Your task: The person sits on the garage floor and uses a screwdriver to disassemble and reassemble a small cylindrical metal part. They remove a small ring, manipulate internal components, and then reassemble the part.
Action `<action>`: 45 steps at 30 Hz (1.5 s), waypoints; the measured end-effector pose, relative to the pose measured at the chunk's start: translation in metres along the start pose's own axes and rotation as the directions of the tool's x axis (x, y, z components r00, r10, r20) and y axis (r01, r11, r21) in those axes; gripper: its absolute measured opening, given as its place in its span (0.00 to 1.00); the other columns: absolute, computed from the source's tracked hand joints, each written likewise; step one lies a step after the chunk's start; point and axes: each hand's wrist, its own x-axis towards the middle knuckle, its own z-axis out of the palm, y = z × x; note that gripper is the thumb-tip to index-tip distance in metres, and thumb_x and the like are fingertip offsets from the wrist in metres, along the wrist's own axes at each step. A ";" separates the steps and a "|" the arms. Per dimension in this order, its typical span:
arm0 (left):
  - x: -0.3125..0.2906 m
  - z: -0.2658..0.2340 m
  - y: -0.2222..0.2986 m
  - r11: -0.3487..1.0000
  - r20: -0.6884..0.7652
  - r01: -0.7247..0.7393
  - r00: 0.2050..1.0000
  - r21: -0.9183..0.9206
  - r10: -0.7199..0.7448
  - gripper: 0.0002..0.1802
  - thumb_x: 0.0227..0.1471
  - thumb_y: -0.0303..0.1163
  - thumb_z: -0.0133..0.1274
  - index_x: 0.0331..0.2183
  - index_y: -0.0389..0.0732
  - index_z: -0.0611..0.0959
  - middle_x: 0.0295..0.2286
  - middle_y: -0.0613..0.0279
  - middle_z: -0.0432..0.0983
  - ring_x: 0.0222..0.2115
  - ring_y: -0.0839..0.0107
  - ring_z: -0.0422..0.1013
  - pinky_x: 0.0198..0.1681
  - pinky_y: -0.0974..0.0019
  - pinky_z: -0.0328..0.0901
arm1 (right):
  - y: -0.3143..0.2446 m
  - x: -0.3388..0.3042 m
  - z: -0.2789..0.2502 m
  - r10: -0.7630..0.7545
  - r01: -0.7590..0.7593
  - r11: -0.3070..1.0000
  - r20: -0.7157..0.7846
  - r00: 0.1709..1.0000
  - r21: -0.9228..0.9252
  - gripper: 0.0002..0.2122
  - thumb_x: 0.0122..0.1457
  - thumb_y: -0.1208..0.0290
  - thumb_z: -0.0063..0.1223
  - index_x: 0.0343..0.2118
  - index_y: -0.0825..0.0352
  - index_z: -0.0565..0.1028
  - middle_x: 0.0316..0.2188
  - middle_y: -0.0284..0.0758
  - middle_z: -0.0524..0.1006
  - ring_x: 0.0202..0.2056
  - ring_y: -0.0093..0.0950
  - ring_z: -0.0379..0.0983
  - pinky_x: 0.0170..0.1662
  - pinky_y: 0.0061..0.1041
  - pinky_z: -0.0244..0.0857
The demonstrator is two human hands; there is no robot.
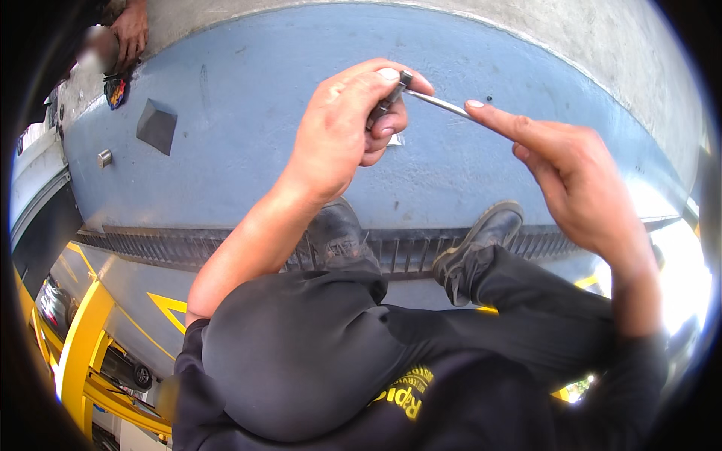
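My left hand is closed around a small dark metal cylindrical part, its thumb over the upper end. From the right, my right hand holds a thin silvery metal rod-like tool, with the index finger stretched along it. The tool's tip meets or nearly meets the upper end of the part. Its handle is hidden in my right palm, so I cannot tell its exact kind. Just behind my left fingers, a small whitish piece shows in part.
On the blue floor lie a dark angular piece and a short metal cylinder. Another person's hand is at the upper left. A slotted drain grate runs by my boots. Yellow metal framing stands lower left.
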 end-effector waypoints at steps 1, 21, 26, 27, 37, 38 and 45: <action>-0.001 -0.002 0.001 0.998 0.003 0.023 1.000 -0.057 -0.023 0.21 0.68 0.41 0.40 0.44 0.34 0.81 0.18 0.73 0.59 0.15 0.85 0.48 0.15 0.78 0.44 | 0.000 -0.001 -0.002 -0.017 0.017 1.000 -0.020 1.000 0.005 0.24 0.63 0.85 0.43 0.61 0.62 0.74 0.48 0.45 0.81 0.35 0.40 0.79 0.43 0.34 0.71; -0.009 0.007 -0.002 0.996 -0.009 -0.003 1.000 0.091 0.004 0.22 0.66 0.43 0.43 0.43 0.34 0.82 0.18 0.72 0.60 0.17 0.85 0.50 0.16 0.77 0.44 | 0.006 -0.007 -0.012 -0.088 0.086 0.995 0.031 0.996 0.053 0.24 0.62 0.85 0.44 0.60 0.62 0.75 0.50 0.42 0.81 0.25 0.35 0.70 0.36 0.31 0.68; -0.010 0.006 0.002 0.999 0.049 -0.010 0.999 0.043 0.008 0.22 0.66 0.44 0.44 0.43 0.34 0.82 0.18 0.73 0.60 0.16 0.85 0.50 0.16 0.78 0.44 | 0.004 -0.014 -0.012 -0.086 0.087 0.996 -0.043 0.995 0.037 0.24 0.62 0.85 0.44 0.60 0.62 0.75 0.51 0.41 0.81 0.26 0.34 0.72 0.36 0.30 0.68; -0.010 0.005 0.001 1.000 0.058 0.002 0.998 0.014 -0.003 0.22 0.66 0.44 0.44 0.43 0.34 0.82 0.18 0.73 0.60 0.16 0.85 0.50 0.15 0.78 0.44 | 0.004 -0.015 -0.012 -0.084 0.085 0.996 -0.045 0.995 0.026 0.24 0.62 0.85 0.44 0.61 0.63 0.75 0.52 0.41 0.80 0.27 0.34 0.72 0.36 0.30 0.68; -0.015 0.007 0.004 0.999 0.067 0.026 0.997 -0.047 -0.023 0.22 0.67 0.44 0.43 0.43 0.34 0.81 0.18 0.74 0.58 0.16 0.86 0.48 0.15 0.79 0.44 | -0.001 -0.017 -0.015 -0.049 0.049 0.999 -0.005 0.999 -0.001 0.24 0.63 0.85 0.42 0.61 0.63 0.74 0.54 0.39 0.79 0.30 0.33 0.75 0.37 0.29 0.69; -0.015 0.007 0.004 0.998 0.066 0.031 0.997 -0.054 -0.027 0.22 0.67 0.44 0.43 0.43 0.34 0.81 0.18 0.74 0.58 0.16 0.86 0.48 0.15 0.79 0.44 | 0.002 -0.016 -0.011 -0.081 0.081 0.997 -0.028 0.996 0.001 0.24 0.63 0.85 0.42 0.61 0.63 0.74 0.54 0.39 0.79 0.30 0.33 0.75 0.37 0.29 0.69; -0.018 0.008 0.004 0.998 0.058 0.037 0.998 -0.042 -0.035 0.22 0.67 0.43 0.42 0.43 0.34 0.81 0.19 0.74 0.58 0.16 0.86 0.48 0.15 0.79 0.44 | 0.003 -0.018 -0.008 -0.126 0.126 0.992 -0.072 0.989 0.003 0.24 0.62 0.84 0.44 0.61 0.62 0.74 0.52 0.40 0.81 0.28 0.34 0.71 0.37 0.30 0.68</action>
